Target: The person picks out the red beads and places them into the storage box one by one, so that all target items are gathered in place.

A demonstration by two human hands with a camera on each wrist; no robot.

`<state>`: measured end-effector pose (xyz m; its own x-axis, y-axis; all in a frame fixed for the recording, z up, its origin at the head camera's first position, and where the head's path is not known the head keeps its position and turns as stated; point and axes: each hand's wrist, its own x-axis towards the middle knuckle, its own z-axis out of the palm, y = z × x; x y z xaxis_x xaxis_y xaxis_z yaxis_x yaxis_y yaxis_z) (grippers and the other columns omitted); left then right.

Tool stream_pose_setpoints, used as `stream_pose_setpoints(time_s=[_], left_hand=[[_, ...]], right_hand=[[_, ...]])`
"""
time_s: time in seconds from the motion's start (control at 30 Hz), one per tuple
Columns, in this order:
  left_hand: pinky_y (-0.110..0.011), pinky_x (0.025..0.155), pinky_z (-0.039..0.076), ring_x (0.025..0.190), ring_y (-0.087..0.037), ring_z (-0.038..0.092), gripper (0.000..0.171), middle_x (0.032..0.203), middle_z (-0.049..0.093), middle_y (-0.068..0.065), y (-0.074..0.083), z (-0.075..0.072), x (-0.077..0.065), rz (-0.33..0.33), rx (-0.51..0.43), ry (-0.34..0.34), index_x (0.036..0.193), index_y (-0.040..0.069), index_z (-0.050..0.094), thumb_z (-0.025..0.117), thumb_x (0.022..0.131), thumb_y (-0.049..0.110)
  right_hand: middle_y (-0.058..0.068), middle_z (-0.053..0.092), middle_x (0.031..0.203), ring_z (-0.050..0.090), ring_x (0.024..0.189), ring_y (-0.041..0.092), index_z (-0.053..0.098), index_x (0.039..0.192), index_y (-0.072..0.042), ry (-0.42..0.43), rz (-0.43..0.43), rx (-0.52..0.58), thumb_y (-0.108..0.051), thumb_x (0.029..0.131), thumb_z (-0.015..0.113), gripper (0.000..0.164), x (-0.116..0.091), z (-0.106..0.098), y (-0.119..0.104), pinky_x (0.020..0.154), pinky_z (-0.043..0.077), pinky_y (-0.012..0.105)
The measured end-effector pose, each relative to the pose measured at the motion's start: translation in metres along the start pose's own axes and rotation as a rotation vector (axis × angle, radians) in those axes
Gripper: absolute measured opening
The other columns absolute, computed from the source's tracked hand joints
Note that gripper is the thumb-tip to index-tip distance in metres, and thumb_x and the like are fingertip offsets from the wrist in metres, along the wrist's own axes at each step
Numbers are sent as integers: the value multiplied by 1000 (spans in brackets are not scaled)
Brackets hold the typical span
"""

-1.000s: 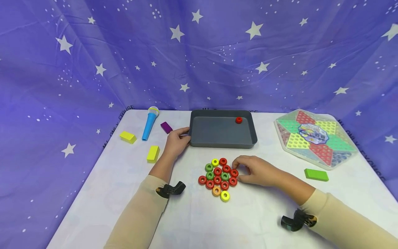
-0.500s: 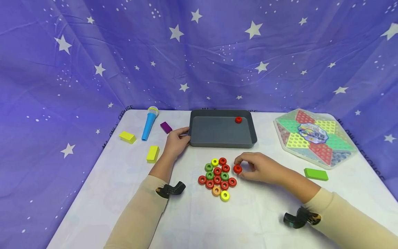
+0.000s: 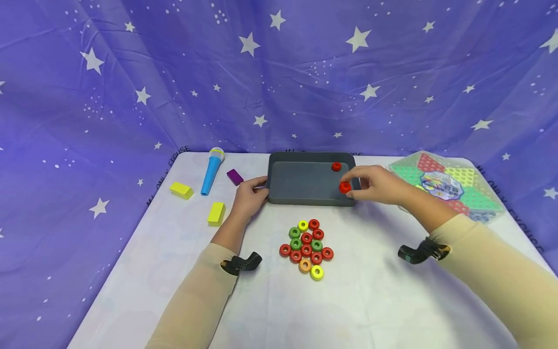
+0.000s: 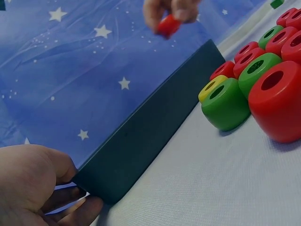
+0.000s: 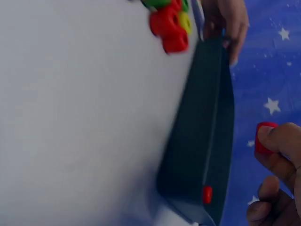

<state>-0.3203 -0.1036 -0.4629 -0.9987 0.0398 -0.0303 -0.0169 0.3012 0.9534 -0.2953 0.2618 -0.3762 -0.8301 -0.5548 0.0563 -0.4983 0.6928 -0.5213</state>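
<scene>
My right hand (image 3: pixel 376 184) pinches a red ring-shaped bead (image 3: pixel 345 188) between thumb and fingers, over the right side of the grey tray (image 3: pixel 311 201). In the right wrist view the held bead shows above the tray's rim. My left hand (image 3: pixel 250 198) holds the tray at its front left corner, with fingers against the outer wall in the left wrist view. Another red bead (image 3: pixel 336 166) lies inside the tray at the back right. In front of the tray sits a cluster of red, green, yellow and orange beads (image 3: pixel 306 250), holes upward.
A hexagonal star-patterned board (image 3: pixel 442 186) lies at the right, partly hidden by my right arm. To the left are a toy microphone (image 3: pixel 211 172), a purple block (image 3: pixel 235 177) and two yellow blocks (image 3: pixel 216 214). A starry curtain (image 3: pixel 279 72) hangs behind.
My right hand took a red bead from the cluster's right edge, lifted it and carried it up and away over the tray. The left hand stays at the tray's corner.
</scene>
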Motion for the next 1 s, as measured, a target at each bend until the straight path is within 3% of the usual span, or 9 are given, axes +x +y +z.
stream_pose_setpoints(time_s=[0.23, 0.4, 0.5, 0.6, 0.8, 1.0], left_hand=[[-29, 85, 60, 99, -20, 64, 45, 131, 65, -7, -1, -1, 0, 8, -1, -2, 139, 10, 63, 63, 94, 9], [-28, 84, 60, 98, -20, 64, 43, 129, 67, -6, -2, 0, 0, 3, 7, 15, 137, 11, 65, 64, 94, 9], [-28, 84, 60, 98, -20, 65, 43, 128, 67, -6, -2, 1, 1, 7, 3, 14, 136, 11, 65, 64, 94, 9], [-28, 84, 60, 99, -20, 65, 43, 128, 67, -6, -1, 0, 3, 17, 4, 3, 136, 11, 66, 64, 93, 10], [-28, 83, 61, 97, -20, 64, 42, 128, 67, -8, -1, -2, 4, 20, 7, 7, 136, 11, 66, 64, 94, 10], [-29, 81, 61, 94, -20, 65, 42, 126, 68, -8, -3, -2, 2, 24, 7, 11, 135, 9, 66, 64, 93, 10]], right_hand=[[8, 69, 114, 54, 69, 21, 71, 124, -13, -42, 116, 38, -15, 89, 76, 36, 47, -22, 13, 58, 46, 33], [12, 70, 119, 61, 91, 27, 73, 119, -10, -103, 90, -1, -12, 88, 75, 31, 77, -29, 20, 79, 54, 42], [13, 71, 115, 62, 105, 30, 74, 114, -8, -122, 86, -36, -10, 87, 75, 27, 92, -28, 25, 93, 52, 50], [14, 71, 113, 61, 110, 33, 74, 112, -7, -117, 107, -78, -11, 86, 76, 26, 106, -24, 31, 99, 49, 53], [16, 71, 111, 61, 107, 35, 73, 113, -4, -79, 135, -114, -14, 86, 78, 29, 128, -6, 38, 96, 49, 51], [14, 71, 109, 61, 103, 33, 74, 113, -6, -89, 124, -205, -14, 86, 78, 29, 137, 17, 41, 95, 50, 52]])
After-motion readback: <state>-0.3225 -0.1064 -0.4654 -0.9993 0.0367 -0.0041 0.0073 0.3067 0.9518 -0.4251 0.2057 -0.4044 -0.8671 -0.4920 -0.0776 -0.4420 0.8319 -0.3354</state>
